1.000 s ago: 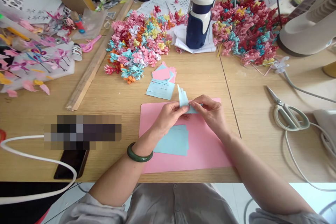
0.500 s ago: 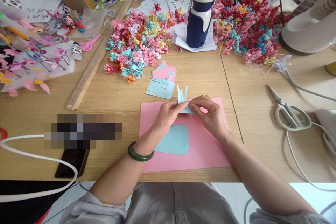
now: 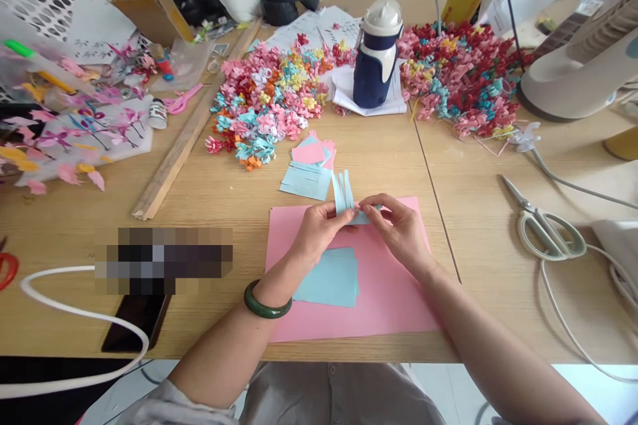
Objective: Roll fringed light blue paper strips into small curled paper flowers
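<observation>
My left hand [image 3: 321, 229] pinches a light blue paper cut into strips [image 3: 343, 192], its loose strips standing up at the far side. At the same paper's right part, my right hand [image 3: 396, 226] is closed with thumb and fingertips on it; a small bit of blue shows past the fingers. Both hands are above a pink sheet [image 3: 389, 305]. Light blue paper rectangles [image 3: 329, 279] lie stacked on that sheet, below my left hand. Just beyond the hands rest a slit blue paper piece [image 3: 305, 180] and small pink pieces [image 3: 308, 153].
Heaps of curled paper flowers [image 3: 274, 93] lie at the back, around a dark blue bottle [image 3: 373, 70]. Scissors [image 3: 545, 226] rest on the right, a wooden strip [image 3: 174, 159] on the left. A phone [image 3: 134, 325] and a white cable [image 3: 64, 302] are at front left.
The camera view has tilted up slightly. The paper's upright strips have shifted left and closer together, and my right fingers have moved a little along the paper.
</observation>
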The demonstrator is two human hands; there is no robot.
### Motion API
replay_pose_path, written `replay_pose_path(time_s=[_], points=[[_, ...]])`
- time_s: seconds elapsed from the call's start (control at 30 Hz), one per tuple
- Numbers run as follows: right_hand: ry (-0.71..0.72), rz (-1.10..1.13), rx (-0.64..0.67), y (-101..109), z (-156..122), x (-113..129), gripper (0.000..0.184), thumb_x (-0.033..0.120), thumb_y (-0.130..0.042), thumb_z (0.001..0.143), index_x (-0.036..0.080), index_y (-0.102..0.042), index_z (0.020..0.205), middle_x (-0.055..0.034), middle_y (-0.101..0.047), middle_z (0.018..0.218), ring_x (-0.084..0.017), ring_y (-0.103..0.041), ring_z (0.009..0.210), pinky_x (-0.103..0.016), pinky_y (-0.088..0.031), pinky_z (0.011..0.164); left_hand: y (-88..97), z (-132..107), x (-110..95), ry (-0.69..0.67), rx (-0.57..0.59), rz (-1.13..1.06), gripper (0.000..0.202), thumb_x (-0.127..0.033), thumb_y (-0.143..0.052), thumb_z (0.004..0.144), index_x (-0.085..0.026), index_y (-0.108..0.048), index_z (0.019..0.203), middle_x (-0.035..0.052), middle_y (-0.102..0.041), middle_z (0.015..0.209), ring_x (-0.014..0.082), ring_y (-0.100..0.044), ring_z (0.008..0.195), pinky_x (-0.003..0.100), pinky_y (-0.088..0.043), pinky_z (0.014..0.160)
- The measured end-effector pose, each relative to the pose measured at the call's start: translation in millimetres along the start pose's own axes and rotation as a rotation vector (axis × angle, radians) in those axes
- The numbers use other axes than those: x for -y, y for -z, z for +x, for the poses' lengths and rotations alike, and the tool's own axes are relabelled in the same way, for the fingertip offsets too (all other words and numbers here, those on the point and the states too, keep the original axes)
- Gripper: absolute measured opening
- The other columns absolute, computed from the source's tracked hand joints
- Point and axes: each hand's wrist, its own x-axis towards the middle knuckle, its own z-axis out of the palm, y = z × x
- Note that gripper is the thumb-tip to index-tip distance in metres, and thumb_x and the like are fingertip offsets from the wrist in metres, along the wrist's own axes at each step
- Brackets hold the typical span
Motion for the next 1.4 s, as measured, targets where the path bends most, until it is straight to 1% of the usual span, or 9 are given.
replay_pose_path(time_s=[0.1, 0.23, 0.4, 0.6, 0.7, 0.83, 1.1, 1.23, 1.4], points=[[0.132, -0.110, -0.011, 0.0, 0.1, -3.3, 0.009, 0.030, -0.062, 0.091, 0.025, -0.069, 0.091, -0.0033, -0.070, 0.093, -0.018, -0.064, 0.091, -0.034, -0.052, 0.078, 0.7, -0.2, 0.4, -0.015, 0.022, 0.004, 0.030, -0.039, -0.080, 0.072, -0.015, -0.078, 0.090, 0.0047, -0.075, 0.084, 0.0175, -0.069, 0.075, 0.036, -0.060, 0.076], [0.302, -0.254, -0.029, 1.0, 1.3, -6.5, 0.011, 0.022, -0.060, 0.091, 0.026, -0.070, 0.093, -0.0049, -0.067, 0.095, -0.020, -0.062, 0.093, -0.038, -0.053, 0.081, 1.5, 0.3, 1.8, -0.018, 0.031, -0.019, 0.028, -0.038, -0.081, 0.072, -0.014, -0.077, 0.086, 0.0044, -0.073, 0.081, 0.0164, -0.068, 0.072, 0.035, -0.060, 0.076], [0.392, -0.369, -0.025, 2.0, 3.3, -8.5, 0.011, 0.021, -0.060, 0.090, 0.027, -0.070, 0.090, -0.0062, -0.068, 0.095, -0.022, -0.060, 0.092, -0.040, -0.053, 0.080, 2.9, 1.9, 2.9, -0.011, 0.049, -0.051, 0.024, -0.034, -0.079, 0.073, -0.014, -0.077, 0.085, 0.0064, -0.075, 0.087, 0.0173, -0.069, 0.078, 0.036, -0.060, 0.080], [0.303, -0.260, -0.018, -0.1, 2.2, -9.5, 0.009, 0.021, -0.061, 0.091, 0.025, -0.068, 0.091, -0.0041, -0.069, 0.092, -0.019, -0.061, 0.090, -0.038, -0.053, 0.081, 2.6, 1.0, 1.4, -0.004, 0.050, -0.040, 0.027, -0.037, -0.081, 0.073, -0.014, -0.077, 0.087, 0.0049, -0.076, 0.085, 0.0156, -0.070, 0.075, 0.033, -0.059, 0.079], [0.170, -0.162, -0.017, -0.5, 0.9, -6.8, 0.008, 0.026, -0.060, 0.092, 0.024, -0.067, 0.095, -0.0039, -0.070, 0.098, -0.019, -0.064, 0.094, -0.038, -0.054, 0.083, 1.6, 0.2, 0.3, -0.008, 0.028, -0.015, 0.031, -0.039, -0.082, 0.071, -0.014, -0.077, 0.090, 0.0052, -0.076, 0.086, 0.0152, -0.070, 0.072, 0.032, -0.059, 0.076], [-0.001, -0.022, -0.047, -0.3, 0.9, -4.5, 0.018, 0.037, -0.061, 0.092, 0.023, -0.066, 0.102, -0.0057, -0.071, 0.107, -0.019, -0.067, 0.100, -0.036, -0.055, 0.082, 0.5, -0.5, -1.4, -0.030, 0.014, 0.068, 0.036, -0.044, -0.079, 0.074, -0.013, -0.076, 0.091, 0.0058, -0.075, 0.076, 0.0168, -0.070, 0.067, 0.031, -0.058, 0.072], [-0.025, 0.028, -0.037, 4.6, 4.0, -6.5, 0.029, 0.047, -0.056, 0.094, 0.022, -0.071, 0.097, -0.0058, -0.072, 0.104, -0.019, -0.066, 0.097, -0.033, -0.052, 0.081, -0.5, -5.4, -1.8, -0.128, 0.036, 0.221, 0.034, -0.045, -0.071, 0.083, -0.012, -0.073, 0.091, 0.0061, -0.075, 0.071, 0.0184, -0.072, 0.066, 0.029, -0.057, 0.069], [-0.035, -0.033, 0.012, 7.7, 5.5, -6.0, 0.035, 0.049, -0.051, 0.096, 0.022, -0.073, 0.089, -0.0048, -0.072, 0.094, -0.020, -0.063, 0.096, -0.034, -0.047, 0.081, -2.8, -6.4, 0.7, -0.151, 0.029, 0.257, 0.034, -0.046, -0.074, 0.080, -0.012, -0.072, 0.089, 0.0058, -0.075, 0.073, 0.0183, -0.072, 0.066, 0.027, -0.057, 0.065], [-0.046, -0.013, 0.024, 8.8, 8.3, -10.3, 0.026, 0.044, -0.061, 0.090, 0.022, -0.072, 0.082, -0.0032, -0.071, 0.088, -0.019, -0.061, 0.086, -0.033, -0.044, 0.075, -5.2, -6.0, 4.3, -0.031, 0.161, 0.141, 0.043, -0.051, -0.077, 0.075, -0.012, -0.074, 0.092, 0.0085, -0.077, 0.087, 0.0213, -0.074, 0.075, 0.035, -0.062, 0.075]])
